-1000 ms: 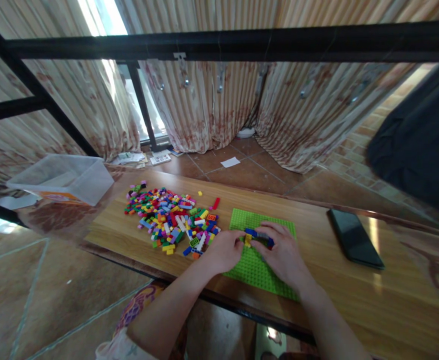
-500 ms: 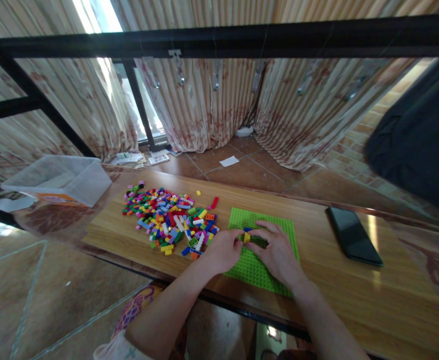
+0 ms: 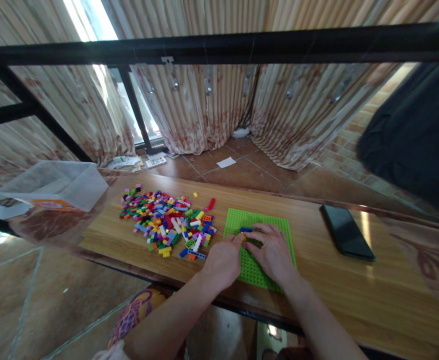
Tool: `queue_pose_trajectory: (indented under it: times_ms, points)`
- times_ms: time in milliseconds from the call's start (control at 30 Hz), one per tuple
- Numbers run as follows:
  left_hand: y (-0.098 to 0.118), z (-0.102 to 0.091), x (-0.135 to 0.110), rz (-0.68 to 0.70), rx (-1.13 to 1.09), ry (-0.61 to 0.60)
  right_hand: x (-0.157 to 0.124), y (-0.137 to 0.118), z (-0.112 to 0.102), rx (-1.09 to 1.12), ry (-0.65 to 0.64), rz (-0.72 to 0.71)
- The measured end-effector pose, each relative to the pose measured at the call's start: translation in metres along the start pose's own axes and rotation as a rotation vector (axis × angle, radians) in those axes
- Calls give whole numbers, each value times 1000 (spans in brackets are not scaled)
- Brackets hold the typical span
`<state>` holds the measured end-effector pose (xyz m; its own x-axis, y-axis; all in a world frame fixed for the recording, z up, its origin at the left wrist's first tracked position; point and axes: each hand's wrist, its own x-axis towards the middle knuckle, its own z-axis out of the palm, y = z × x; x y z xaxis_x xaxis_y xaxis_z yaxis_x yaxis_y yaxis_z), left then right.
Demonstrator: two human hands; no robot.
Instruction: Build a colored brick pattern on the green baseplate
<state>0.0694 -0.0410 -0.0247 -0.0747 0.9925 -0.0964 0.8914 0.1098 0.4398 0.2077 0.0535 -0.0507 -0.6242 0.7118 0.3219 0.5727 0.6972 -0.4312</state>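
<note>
A green studded baseplate (image 3: 257,278) lies on the wooden table, under both hands. My left hand (image 3: 222,261) is closed, its fingertips pressed at a small yellow toy brick (image 3: 243,238) low over the plate. From the other side, my right hand (image 3: 274,251) has its thumb and index finger at the same brick, the other fingers curved over the plate. Fingertips hide most of the yellow brick, so I cannot tell whether it touches the studs. Just behind it a blue brick (image 3: 246,230) sits on the plate, partly covered by my right fingers.
A pile of mixed colourful bricks (image 3: 174,220) spreads left of the plate. A red brick (image 3: 211,203) lies apart near the far edge. A black phone (image 3: 347,232) rests on the right. At the far left stands a clear plastic bin (image 3: 88,187).
The yellow brick has come down closer to the plate and is more hidden by my fingers. My left fingers now press against it from above. The whole view has shifted slightly.
</note>
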Motion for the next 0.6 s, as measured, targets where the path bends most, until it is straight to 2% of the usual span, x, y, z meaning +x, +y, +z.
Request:
queue_pose_trajectory:
  times_ms: [300, 600]
  points:
    - [2, -4, 5, 7, 127, -74, -1, -4, -1, -31, -2, 13]
    - [5, -11, 12, 101, 235, -109, -6, -9, 3, -53, 23, 38]
